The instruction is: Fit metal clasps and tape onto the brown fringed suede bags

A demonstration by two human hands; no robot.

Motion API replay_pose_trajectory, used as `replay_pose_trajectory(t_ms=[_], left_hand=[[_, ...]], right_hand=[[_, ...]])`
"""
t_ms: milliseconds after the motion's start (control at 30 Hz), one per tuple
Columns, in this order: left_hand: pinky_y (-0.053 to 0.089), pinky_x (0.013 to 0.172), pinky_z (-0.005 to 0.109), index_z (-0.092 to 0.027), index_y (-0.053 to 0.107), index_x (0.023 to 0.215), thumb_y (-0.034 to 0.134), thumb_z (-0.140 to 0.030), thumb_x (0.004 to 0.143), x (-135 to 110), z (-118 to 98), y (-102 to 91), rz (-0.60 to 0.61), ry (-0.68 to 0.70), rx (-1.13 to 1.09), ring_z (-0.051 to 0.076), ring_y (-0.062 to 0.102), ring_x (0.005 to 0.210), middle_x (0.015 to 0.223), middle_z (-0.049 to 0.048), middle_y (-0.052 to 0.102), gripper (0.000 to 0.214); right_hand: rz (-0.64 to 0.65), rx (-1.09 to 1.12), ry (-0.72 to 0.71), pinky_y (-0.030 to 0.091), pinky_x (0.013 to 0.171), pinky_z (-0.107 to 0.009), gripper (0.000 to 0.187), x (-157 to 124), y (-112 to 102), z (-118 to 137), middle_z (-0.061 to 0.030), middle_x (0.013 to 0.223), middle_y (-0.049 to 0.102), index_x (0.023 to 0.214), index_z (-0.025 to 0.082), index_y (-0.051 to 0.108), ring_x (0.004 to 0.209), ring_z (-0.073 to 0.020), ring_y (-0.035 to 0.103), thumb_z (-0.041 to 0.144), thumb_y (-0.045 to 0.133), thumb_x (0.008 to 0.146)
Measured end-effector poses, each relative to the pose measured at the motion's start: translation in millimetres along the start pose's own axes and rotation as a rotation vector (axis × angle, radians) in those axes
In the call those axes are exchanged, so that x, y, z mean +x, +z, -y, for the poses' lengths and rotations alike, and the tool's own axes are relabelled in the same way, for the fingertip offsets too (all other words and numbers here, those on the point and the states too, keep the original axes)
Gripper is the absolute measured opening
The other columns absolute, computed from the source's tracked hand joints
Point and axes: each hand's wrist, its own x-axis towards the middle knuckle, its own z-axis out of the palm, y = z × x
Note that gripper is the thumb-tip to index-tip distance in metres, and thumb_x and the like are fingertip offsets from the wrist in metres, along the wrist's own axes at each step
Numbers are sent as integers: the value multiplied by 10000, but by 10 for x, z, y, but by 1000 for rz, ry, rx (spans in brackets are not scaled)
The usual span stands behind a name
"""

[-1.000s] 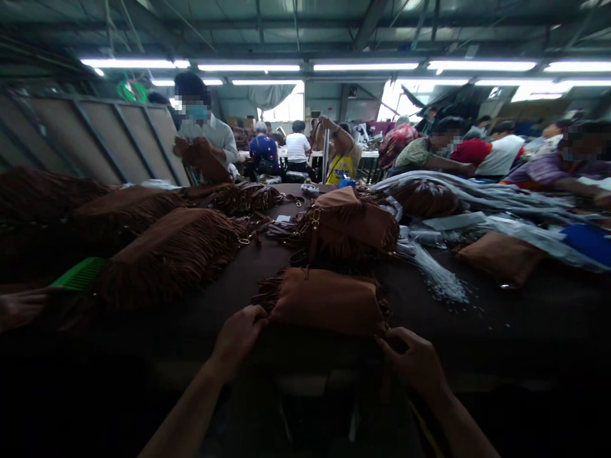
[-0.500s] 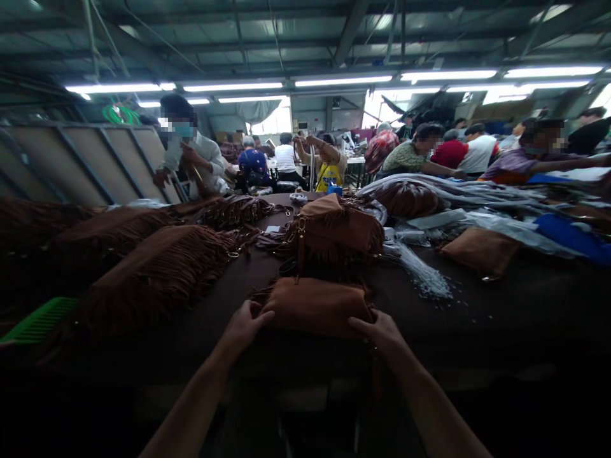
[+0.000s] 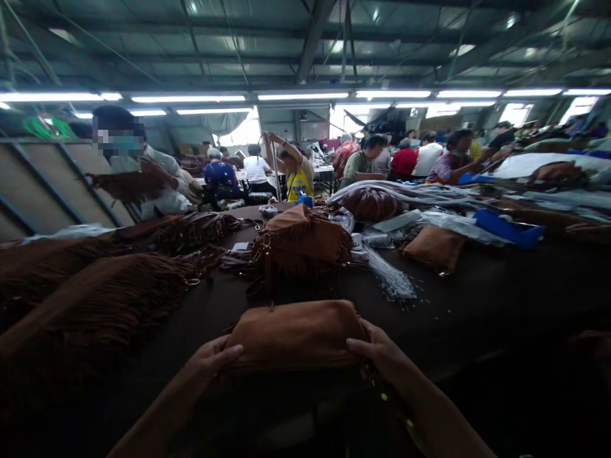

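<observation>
A brown suede-like bag (image 3: 298, 331) is held level at the near edge of the dark table. My left hand (image 3: 214, 356) grips its left end, thumb on the near face and fingers behind. At the right end my right hand (image 3: 377, 350) pinches it the same way. Below the right hand hangs a strap with small gold-coloured metal parts, mostly in shadow. Just beyond the held bag lies another brown fringed bag (image 3: 308, 242) with a strap and a metal clasp.
Long brown fringed pieces (image 3: 95, 299) are heaped on the left. To the right lie a bundle of thin white plastic strands (image 3: 391, 277), a small brown pouch (image 3: 434, 249) and a blue object (image 3: 508, 228). A masked person (image 3: 143, 165) stands beyond the table at left; others sit farther back.
Both hands have brought the bag nearer and slightly lower. The camera view has turned to the right. The person at left now holds a brown piece up.
</observation>
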Motion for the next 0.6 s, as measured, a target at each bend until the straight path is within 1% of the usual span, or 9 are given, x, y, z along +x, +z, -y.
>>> replay_pose_trajectory(t_ms=[133, 233, 300, 333, 400, 433, 467, 533, 600], left_hand=[[512, 736, 288, -124, 614, 1102, 740, -456, 689, 28, -317, 352, 127, 118, 34, 244, 647, 882, 912, 73, 699, 545], [508, 814, 319, -150, 578, 1203, 685, -423, 753, 115, -520, 641, 206, 205, 100, 277, 617, 1005, 1038, 72, 689, 537], [503, 830, 325, -158, 569, 1235, 642, -403, 785, 246, -649, 870, 246, 287, 164, 283, 604, 1032, 1086, 67, 679, 517], [495, 851, 328, -160, 574, 1235, 623, -381, 797, 345, -724, 1017, 267, 348, 202, 281, 597, 1046, 1105, 62, 673, 493], [467, 903, 330, -161, 603, 1197, 604, -328, 801, 624, -911, 1411, 298, 501, 296, 269, 587, 1059, 1126, 52, 664, 430], [450, 927, 330, -160, 617, 1169, 608, -305, 792, 802, -1025, 1659, 302, 582, 349, 262, 581, 1065, 1130, 49, 661, 404], [440, 937, 329, -156, 627, 1134, 618, -300, 781, 1001, -1150, 1933, 284, 646, 398, 256, 581, 1058, 1123, 52, 662, 382], [435, 933, 330, -127, 622, 1101, 617, -315, 783, 1422, -1409, 2494, 209, 728, 478, 255, 578, 1054, 1131, 83, 652, 369], [452, 894, 324, -104, 590, 1150, 607, -374, 801, 1783, -1627, 2943, 217, 686, 577, 261, 574, 1058, 1160, 125, 631, 442]], right_hand=[[-68, 26, -66, 451, 455, -207, 641, -167, -384, 201, -11, 768, 662, 1255, 178, 485, 549, -125, 589, 414, 719, 706], [-150, -38, -110, 482, 506, -237, 651, -220, -704, 284, -44, 893, 697, 1323, 183, 460, 599, -146, 621, 387, 688, 749], [-269, -158, -177, 517, 582, -271, 626, -194, -984, 392, -66, 991, 702, 1312, 186, 500, 700, -186, 659, 382, 689, 748], [-370, -249, -230, 531, 649, -293, 614, -163, -1162, 484, -75, 1054, 693, 1288, 187, 533, 802, -219, 670, 375, 706, 730], [-651, -495, -351, 514, 810, -331, 602, -74, -1608, 754, -89, 1175, 653, 1229, 188, 597, 1016, -270, 628, 335, 761, 670], [-799, -612, -381, 492, 858, -358, 616, -19, -1872, 923, -106, 1190, 645, 1222, 177, 608, 1055, -287, 610, 316, 781, 647], [-879, -704, -360, 476, 870, -375, 620, 41, -2158, 1101, -127, 1181, 647, 1237, 169, 604, 1053, -288, 610, 317, 781, 662], [-1030, -803, -282, 465, 776, -394, 648, 178, -2769, 1441, -184, 1103, 670, 1291, 153, 568, 969, -287, 636, 405, 746, 721], [-1197, -962, -250, 416, 728, -435, 661, 329, -3384, 1688, -252, 1129, 641, 1245, 136, 613, 1021, -340, 608, 499, 735, 707]])
